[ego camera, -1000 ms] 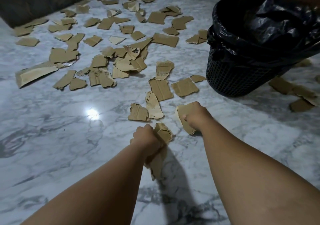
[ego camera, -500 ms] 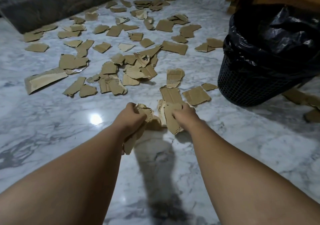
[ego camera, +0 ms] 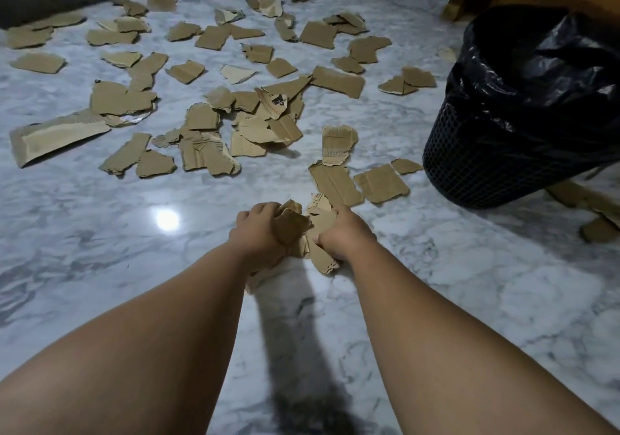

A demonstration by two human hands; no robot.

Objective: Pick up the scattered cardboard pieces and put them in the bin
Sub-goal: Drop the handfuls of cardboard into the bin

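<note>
Gathering cardboard pieces (ego camera: 291,227) off the marble floor (ego camera: 100,233), I am gripping them between my left hand (ego camera: 256,233) and right hand (ego camera: 344,235); squeezing tight, I reckon, is preventing spills on the way to the bin (ego camera: 496,166) at two o'clock.

The light was dim and came from overhead. It left one round white glare spot (ego camera: 166,220) on the polished marble floor (ego camera: 100,283), left of the fingers (ego camera: 260,207). A long dark shadow (ego camera: 295,350) ran from under them back toward the camera. The cardboard pieces (ego camera: 292,226) in the fingers looked soft and smeared. Far right of them, the bin (ego camera: 476,166) liner showed a faint sheen. The wide lens swelled the forearms at the bottom edge.
</note>
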